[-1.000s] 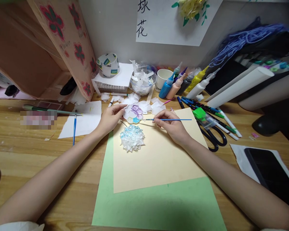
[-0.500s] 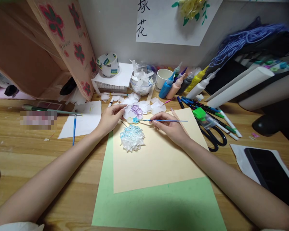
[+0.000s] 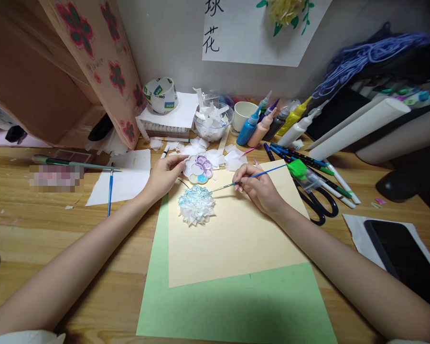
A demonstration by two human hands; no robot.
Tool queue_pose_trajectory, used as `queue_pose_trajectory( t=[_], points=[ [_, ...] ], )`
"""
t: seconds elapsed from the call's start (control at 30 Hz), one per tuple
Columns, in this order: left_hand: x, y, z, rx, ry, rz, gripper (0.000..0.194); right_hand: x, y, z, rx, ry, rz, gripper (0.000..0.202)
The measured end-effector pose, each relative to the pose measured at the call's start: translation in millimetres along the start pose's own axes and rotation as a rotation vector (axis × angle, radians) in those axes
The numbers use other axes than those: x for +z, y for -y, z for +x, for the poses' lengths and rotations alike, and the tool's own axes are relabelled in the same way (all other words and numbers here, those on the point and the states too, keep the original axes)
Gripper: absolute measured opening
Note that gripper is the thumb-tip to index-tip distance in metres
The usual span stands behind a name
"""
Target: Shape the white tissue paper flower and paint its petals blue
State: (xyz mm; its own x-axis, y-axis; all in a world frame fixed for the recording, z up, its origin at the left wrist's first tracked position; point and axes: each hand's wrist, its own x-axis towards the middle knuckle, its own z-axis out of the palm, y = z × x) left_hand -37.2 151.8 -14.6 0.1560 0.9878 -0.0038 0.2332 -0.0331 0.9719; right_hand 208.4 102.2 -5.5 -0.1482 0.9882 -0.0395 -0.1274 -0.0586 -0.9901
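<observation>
My left hand (image 3: 167, 176) grips the left edge of a small flower-shaped paint palette (image 3: 191, 167), with purple paint in its right wells and bright blue at the front. Between the fingers of my right hand (image 3: 256, 188) is a thin blue paintbrush (image 3: 225, 188), its tip pointing left at the upper right edge of a ruffled paper flower (image 3: 197, 208). Whether the tip touches the petals I cannot tell. Blue tints the flower's upper part and white its lower part. It lies on cream paper (image 3: 236, 248), which overlaps a green sheet (image 3: 229, 310).
Paint bottles (image 3: 248, 131), a white cup (image 3: 242, 117) and a bowl of paper scraps (image 3: 214, 125) line the back. Pens and black-handled scissors (image 3: 318, 210) lie right, near a phone (image 3: 397, 248). Another brush (image 3: 110, 191) rests on white paper at left.
The brush has left the palette's blue well. My right hand has moved right and slightly down, bringing the tip to the flower's edge. My left hand and the palette have stayed put.
</observation>
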Motion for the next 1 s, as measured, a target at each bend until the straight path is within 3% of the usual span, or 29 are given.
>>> queue_pose_trajectory(
  t=[0.23,0.57,0.83,1.0],
  points=[
    [0.8,-1.3,-1.1,0.006,0.001,0.01,0.036,-2.5,-5.1,-1.3,-0.015,0.082,-0.019,0.003],
    [1.1,-3.2,-1.5,-0.005,-0.006,0.023,0.036,-4.9,-6.9,-1.0,-0.029,0.099,-0.032,0.006],
    [0.8,-4.8,-1.4,-0.019,-0.014,0.015,0.035,-4.4,-6.6,-1.3,-0.023,0.095,-0.041,0.008],
    [0.6,-3.5,-0.5,-0.006,-0.009,0.024,0.036,-2.1,-4.4,0.2,-0.024,0.018,0.009,0.006]
  ],
)
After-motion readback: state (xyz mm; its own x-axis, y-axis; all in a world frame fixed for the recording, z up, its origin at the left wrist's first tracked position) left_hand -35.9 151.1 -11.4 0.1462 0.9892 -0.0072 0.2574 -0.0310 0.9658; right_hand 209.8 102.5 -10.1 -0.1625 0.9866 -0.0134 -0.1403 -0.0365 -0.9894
